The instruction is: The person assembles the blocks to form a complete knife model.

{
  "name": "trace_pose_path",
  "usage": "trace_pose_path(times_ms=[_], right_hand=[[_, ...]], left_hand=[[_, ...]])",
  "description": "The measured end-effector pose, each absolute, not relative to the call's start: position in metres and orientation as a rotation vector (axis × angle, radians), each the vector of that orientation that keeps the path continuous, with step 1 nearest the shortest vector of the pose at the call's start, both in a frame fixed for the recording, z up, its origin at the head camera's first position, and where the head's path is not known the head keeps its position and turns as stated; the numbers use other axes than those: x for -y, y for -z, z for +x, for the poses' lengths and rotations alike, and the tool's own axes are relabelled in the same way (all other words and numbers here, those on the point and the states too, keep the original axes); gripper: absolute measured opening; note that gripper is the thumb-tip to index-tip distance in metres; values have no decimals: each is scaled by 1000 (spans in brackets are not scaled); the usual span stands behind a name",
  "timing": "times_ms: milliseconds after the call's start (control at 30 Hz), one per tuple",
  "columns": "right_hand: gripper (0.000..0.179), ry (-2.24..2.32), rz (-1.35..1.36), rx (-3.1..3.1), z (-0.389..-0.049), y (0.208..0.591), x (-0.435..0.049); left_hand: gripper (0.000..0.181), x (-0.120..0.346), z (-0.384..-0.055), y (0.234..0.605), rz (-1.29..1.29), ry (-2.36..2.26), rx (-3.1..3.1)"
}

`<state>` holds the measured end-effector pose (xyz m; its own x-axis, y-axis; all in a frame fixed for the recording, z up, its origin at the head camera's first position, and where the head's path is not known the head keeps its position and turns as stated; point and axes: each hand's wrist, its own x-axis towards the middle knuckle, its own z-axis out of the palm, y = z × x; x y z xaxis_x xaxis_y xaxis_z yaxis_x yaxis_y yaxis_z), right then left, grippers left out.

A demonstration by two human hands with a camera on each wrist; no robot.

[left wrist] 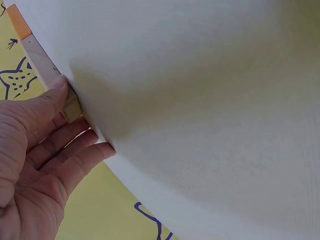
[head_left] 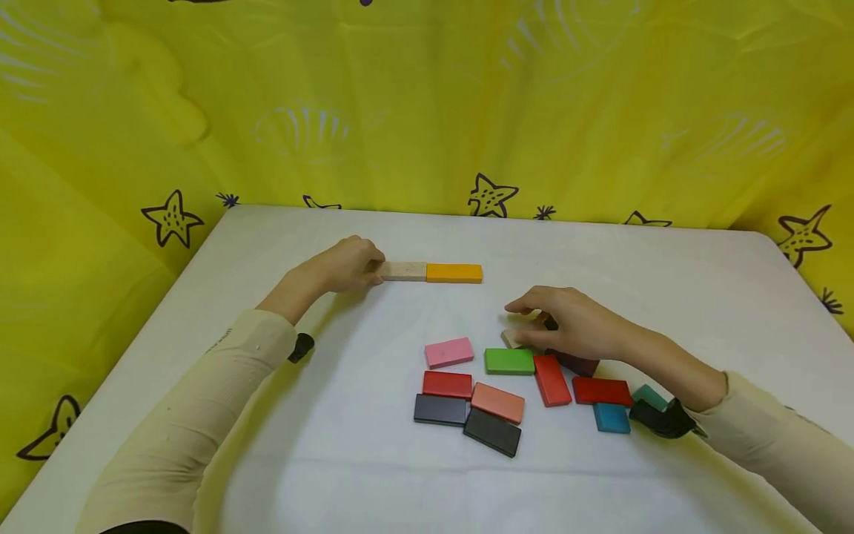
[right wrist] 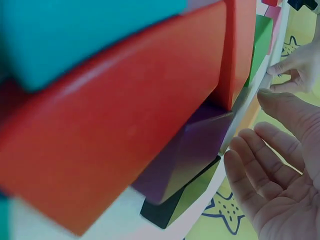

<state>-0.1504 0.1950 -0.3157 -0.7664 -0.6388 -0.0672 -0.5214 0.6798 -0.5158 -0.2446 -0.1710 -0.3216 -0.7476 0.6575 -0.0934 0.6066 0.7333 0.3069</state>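
Observation:
At the far middle of the table, my left hand (head_left: 350, 265) pinches the left end of a plain wooden block (head_left: 405, 271) between thumb and fingers. An orange-yellow block (head_left: 454, 274) lies end to end with it. In the left wrist view the thumb presses on the wooden block (left wrist: 42, 60). My right hand (head_left: 570, 322) hovers over the scattered blocks, fingers apart and loosely bent. Under its thumb shows part of a beige block (head_left: 509, 339). In the right wrist view nothing sits between its fingers; a purple block (right wrist: 190, 145) and a black block (right wrist: 165, 207) lie beside it.
Nearer me lie a pink block (head_left: 449, 353), a green block (head_left: 509, 361), several red ones, a salmon block (head_left: 497, 403), two dark blocks and a blue block (head_left: 611, 417). A teal block (head_left: 649, 397) is partly hidden by the right wrist. A yellow curtain (head_left: 414, 111) hangs behind the table.

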Motion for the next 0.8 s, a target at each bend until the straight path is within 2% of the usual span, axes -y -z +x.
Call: trace_pose_path(times_ms=[367,800], right_hand=[[42,661,-924,-2720,-142,314,-217],[41,680,-895,-2723,-142,319,-220]], left_hand=[[13,170,-246,320,1036,-361,-2738],[8,168,-244,320,1031,-353,-2735]])
